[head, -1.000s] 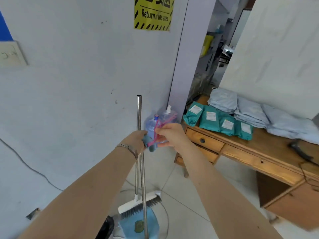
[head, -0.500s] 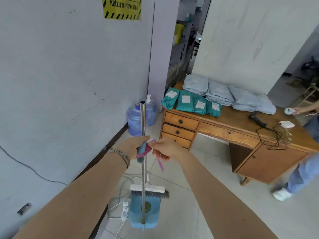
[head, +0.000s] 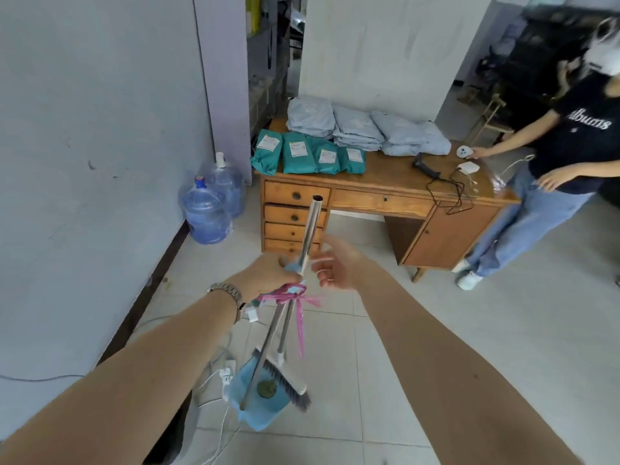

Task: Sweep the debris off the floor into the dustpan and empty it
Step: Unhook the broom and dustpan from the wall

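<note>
A left hand point(head: 268, 275) grips 2 metal handles tied with pink ribbon point(head: 291, 297). The broom point(head: 285, 380) and blue dustpan point(head: 261, 402) hang near the floor. The right hand point(head: 339, 266) hovers open beside them. They look light and stiff; hold each handle high.

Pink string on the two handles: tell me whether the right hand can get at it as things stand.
Probably yes. The right hand is open and empty, just beside and above the pink string, with nothing between them. The left hand grips the handles above the knot.
</note>
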The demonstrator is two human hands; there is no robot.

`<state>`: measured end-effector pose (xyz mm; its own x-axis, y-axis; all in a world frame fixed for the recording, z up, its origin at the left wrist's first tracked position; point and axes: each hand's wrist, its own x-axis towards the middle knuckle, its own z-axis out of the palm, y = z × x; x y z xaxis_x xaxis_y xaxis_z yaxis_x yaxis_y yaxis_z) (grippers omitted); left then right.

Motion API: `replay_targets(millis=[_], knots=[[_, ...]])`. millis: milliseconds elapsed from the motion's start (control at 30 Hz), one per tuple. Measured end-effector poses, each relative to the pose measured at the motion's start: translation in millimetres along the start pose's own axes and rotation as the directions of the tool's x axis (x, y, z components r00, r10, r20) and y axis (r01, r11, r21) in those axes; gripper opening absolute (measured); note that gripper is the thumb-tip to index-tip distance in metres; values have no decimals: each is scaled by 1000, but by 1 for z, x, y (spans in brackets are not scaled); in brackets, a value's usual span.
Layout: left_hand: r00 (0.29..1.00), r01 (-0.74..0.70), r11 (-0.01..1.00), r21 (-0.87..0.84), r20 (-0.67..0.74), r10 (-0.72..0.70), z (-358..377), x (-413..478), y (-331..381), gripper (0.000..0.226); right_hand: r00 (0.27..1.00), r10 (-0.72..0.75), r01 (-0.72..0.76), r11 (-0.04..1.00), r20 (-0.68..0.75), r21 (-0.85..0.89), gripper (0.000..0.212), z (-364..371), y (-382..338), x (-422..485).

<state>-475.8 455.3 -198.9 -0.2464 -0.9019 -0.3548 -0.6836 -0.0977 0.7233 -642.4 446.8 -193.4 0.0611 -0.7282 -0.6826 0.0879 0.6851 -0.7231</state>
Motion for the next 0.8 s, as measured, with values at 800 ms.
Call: replay_targets(millis=[800], knots=[[556,-831,321,454,696,455,261,-15,79,28,787,571,-468,800,-235,375,20,-236,294,-94]])
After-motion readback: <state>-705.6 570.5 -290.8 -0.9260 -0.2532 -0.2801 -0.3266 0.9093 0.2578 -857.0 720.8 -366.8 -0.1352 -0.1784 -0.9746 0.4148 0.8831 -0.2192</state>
